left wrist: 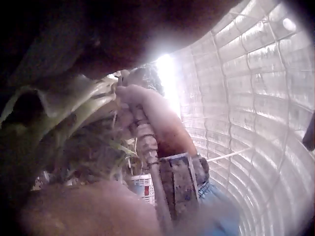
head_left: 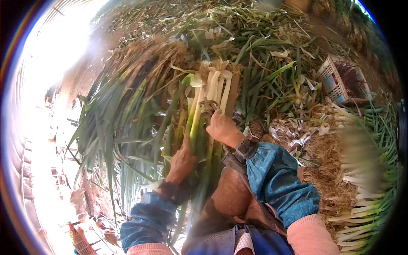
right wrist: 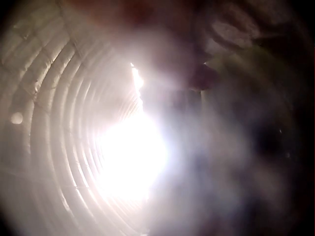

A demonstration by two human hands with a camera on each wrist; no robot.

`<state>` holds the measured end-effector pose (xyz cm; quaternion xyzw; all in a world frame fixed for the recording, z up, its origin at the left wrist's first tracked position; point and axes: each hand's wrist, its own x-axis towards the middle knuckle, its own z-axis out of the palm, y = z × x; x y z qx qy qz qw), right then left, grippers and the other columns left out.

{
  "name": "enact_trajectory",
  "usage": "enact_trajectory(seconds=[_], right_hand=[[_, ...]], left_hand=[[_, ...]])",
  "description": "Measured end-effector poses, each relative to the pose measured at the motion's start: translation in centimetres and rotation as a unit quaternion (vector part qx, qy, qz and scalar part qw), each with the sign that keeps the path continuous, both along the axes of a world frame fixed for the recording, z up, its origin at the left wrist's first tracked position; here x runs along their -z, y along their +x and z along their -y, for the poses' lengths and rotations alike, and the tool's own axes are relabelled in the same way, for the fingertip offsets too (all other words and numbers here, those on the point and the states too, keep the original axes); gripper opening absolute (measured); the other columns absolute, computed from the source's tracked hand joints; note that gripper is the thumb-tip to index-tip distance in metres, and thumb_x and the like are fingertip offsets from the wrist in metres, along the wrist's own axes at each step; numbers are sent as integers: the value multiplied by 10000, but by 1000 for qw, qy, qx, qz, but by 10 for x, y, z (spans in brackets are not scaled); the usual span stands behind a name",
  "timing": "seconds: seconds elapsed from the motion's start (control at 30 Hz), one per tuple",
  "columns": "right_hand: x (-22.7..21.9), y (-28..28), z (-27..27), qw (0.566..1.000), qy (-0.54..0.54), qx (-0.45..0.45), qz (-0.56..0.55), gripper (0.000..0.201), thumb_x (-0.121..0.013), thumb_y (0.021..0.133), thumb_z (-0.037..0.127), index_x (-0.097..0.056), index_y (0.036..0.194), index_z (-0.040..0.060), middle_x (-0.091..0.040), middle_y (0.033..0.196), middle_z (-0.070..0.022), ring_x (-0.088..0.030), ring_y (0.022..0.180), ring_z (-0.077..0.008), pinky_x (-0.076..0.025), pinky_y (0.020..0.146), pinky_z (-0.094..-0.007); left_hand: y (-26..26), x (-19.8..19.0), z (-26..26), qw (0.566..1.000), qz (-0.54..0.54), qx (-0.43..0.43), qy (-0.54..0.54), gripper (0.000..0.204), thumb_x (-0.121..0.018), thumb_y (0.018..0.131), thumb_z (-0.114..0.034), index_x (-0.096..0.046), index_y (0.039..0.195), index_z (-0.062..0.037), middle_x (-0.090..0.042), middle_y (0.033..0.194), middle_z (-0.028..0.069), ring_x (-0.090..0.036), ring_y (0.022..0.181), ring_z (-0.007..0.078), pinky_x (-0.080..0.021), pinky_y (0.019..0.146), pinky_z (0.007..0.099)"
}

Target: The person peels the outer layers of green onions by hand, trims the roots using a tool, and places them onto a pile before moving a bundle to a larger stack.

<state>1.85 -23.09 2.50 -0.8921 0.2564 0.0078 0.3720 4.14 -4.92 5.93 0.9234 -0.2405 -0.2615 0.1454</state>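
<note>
leek bundle [head_left: 199, 114] gripped low by the left hand [head_left: 182, 163], the right hand [head_left: 221, 127] clenched around its white stalks.

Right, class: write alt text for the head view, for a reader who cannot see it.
Two hands hold a bundle of green onions: the left hand grips the green stalks, the right hand works at the white ends. More onions and a white crate lie at right.

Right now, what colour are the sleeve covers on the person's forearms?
Blue; the sleeve covers show best in the head view, with pink cuffs beneath.
</note>
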Motion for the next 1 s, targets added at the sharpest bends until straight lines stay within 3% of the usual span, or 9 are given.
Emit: enact_trajectory(seconds=[0.13,0.23,0.53,0.63,0.73,0.83,0.93,0.97,1.0], right_hand=[[-1,-6,3,1000,15,8,-13,411,-539,725,176,-400,982,-113,-578,859,-341,-576,861,-464,-474,779,-484],[-19,-21,-6,998,10,-40,-37,416,-541,725,179,-411,985,-118,-575,876,-345,-574,881,-461,-470,794,-478],[10,7,11,1000,22,10,-10,436,-563,715,189,-435,986,-128,-575,902,-346,-575,893,-452,-467,809,-473],[5,0,6,1000,10,22,3,457,-566,715,185,-429,999,-146,-571,887,-358,-580,881,-451,-475,798,-463],[-19,-16,-5,999,-6,-39,-7,460,-562,716,175,-422,995,-164,-572,847,-359,-587,846,-454,-484,775,-463],[-29,-28,-10,991,36,-123,-24,480,-557,720,157,-397,1014,-187,-575,800,-350,-591,799,-457,-495,733,-460],[-9,-16,2,999,-9,-29,-11,492,-559,733,152,-379,1037,-190,-576,789,-344,-598,782,-446,-504,706,-444],[-5,-14,3,998,-37,-44,-3,509,-563,749,161,-361,1065,-184,-578,800,-339,-609,788,-420,-512,701,-415],[-16,-16,-4,997,9,-66,-28,506,-563,748,162,-362,1063,-179,-579,799,-334,-609,790,-417,-511,702,-417]], left_hand=[[-7,10,-8,996,59,43,-45,828,-535,687,-106,-128,1407,-54,-599,869,298,-586,841,440,-443,744,488],[-6,14,-7,998,44,30,-36,835,-542,690,-109,-120,1410,-61,-604,874,284,-587,847,430,-442,739,484],[-29,1,-14,1000,-8,7,-20,891,-582,654,-50,-98,1402,-33,-584,878,313,-573,864,453,-436,746,457],[-52,-6,-19,997,-33,-40,-49,853,-570,658,-42,-128,1386,-18,-577,875,321,-568,868,460,-435,738,456],[-71,12,-36,993,1,-64,-95,698,-560,798,-246,-198,1350,-19,-597,796,277,-575,772,456,-430,677,507],[-76,7,-32,991,-18,-65,-116,777,-618,759,-168,-156,1373,-46,-573,833,321,-576,822,451,-452,710,466],[-47,-3,-35,997,-63,49,11,539,-596,812,-236,-373,1263,-41,-591,798,271,-593,778,407,-466,673,457],[-31,-16,-33,983,8,186,12,281,-550,836,-221,-550,1037,-25,-603,762,207,-599,742,368,-471,632,429],[-15,-6,-41,982,51,172,-54,219,-531,837,-213,-564,957,-34,-595,738,184,-591,710,363,-472,610,429]])
